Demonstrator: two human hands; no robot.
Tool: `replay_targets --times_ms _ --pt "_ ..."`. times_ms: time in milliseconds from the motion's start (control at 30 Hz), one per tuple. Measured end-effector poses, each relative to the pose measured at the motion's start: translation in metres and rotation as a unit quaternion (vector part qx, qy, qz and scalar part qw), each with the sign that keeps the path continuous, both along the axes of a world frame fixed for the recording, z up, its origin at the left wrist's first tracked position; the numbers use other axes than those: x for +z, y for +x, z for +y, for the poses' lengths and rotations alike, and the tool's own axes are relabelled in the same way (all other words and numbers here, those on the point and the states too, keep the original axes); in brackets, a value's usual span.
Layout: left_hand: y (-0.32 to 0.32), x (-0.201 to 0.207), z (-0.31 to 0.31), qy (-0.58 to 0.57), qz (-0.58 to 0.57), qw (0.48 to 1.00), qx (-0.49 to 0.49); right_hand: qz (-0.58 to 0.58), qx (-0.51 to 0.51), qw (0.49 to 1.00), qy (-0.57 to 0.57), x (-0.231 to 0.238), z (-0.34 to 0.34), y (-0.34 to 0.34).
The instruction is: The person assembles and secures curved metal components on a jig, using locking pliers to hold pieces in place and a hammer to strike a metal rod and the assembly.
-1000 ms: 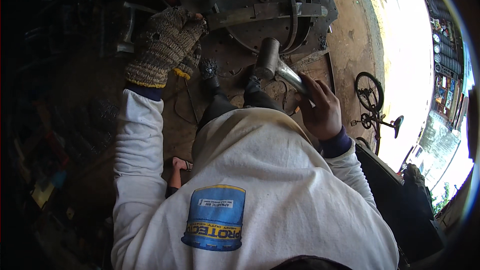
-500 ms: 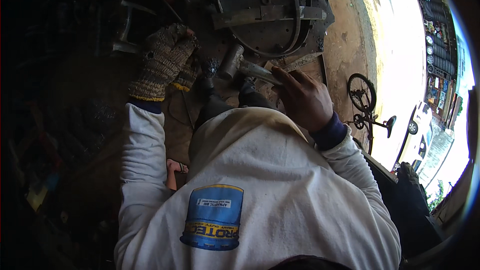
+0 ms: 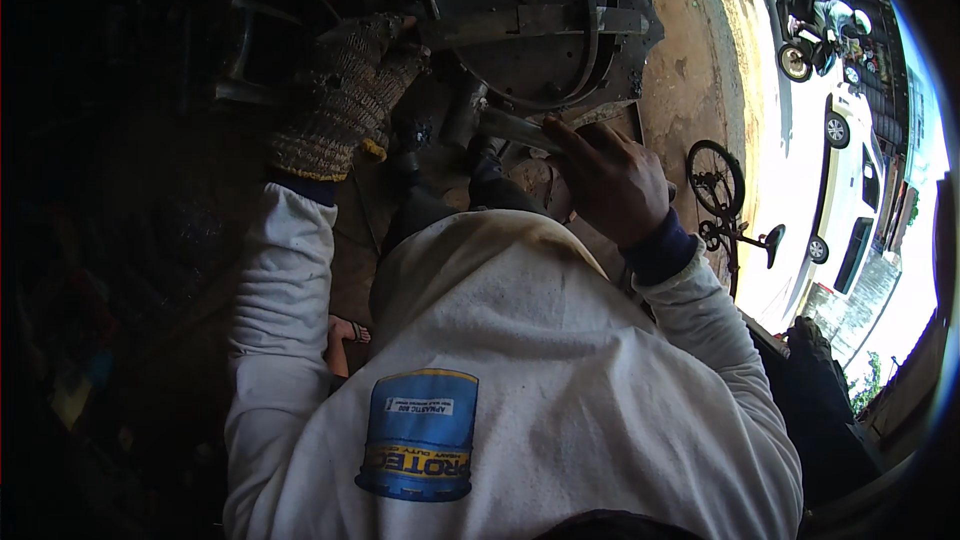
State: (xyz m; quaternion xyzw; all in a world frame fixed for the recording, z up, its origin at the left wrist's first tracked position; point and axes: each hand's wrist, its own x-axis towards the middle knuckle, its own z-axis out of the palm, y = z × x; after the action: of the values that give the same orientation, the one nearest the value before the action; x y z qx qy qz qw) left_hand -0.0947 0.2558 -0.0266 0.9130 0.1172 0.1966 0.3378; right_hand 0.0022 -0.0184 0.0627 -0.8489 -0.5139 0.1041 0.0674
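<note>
A worn knitted work glove covers my left hand [image 3: 345, 95], whose fingers are curled together beside the left end of a flat metal bar [image 3: 545, 20]. Dark surroundings hide what, if anything, lies between them. In my bare right hand [image 3: 618, 180] is a hammer [image 3: 515, 128], gripped around its handle. The hammer's thick cylindrical head points left, just short of the metalwork. That bar lies across a dark steel plate [image 3: 628, 75] with holes, and a curved metal strip [image 3: 590, 25] arches over it.
Off to the left in shadow is a metal frame piece [image 3: 240, 50]. Someone's sandalled foot [image 3: 348, 329] shows on the floor behind my left arm. To the right stands a bicycle [image 3: 725, 190]; beyond it are a white vehicle [image 3: 845, 170] and a motorcycle with a rider [image 3: 815, 25].
My left hand has moved forward and right, up to the end of the bar. The hammer has shifted slightly left. Outside, the motorcycle has come into view and more of the white vehicle shows.
</note>
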Motion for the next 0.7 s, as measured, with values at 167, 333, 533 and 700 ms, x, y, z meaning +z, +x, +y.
replay_targets --times_ms 167,333,533,700 --pt "0.014 -0.004 0.000 -0.006 0.062 0.998 -0.021 0.020 0.022 0.999 -0.014 0.003 -0.004 -0.008" --pt "0.016 -0.011 -0.001 -0.103 0.103 0.989 -0.009 0.032 0.013 0.999 -0.002 -0.011 -0.008 -0.012" --pt "0.007 -0.026 0.006 -0.201 0.127 0.971 0.010 0.056 -0.042 0.997 0.010 -0.013 -0.008 -0.008" --pt "0.021 0.008 -0.010 -0.011 0.190 0.982 0.018 0.118 -0.029 0.992 0.019 -0.016 -0.008 -0.010"
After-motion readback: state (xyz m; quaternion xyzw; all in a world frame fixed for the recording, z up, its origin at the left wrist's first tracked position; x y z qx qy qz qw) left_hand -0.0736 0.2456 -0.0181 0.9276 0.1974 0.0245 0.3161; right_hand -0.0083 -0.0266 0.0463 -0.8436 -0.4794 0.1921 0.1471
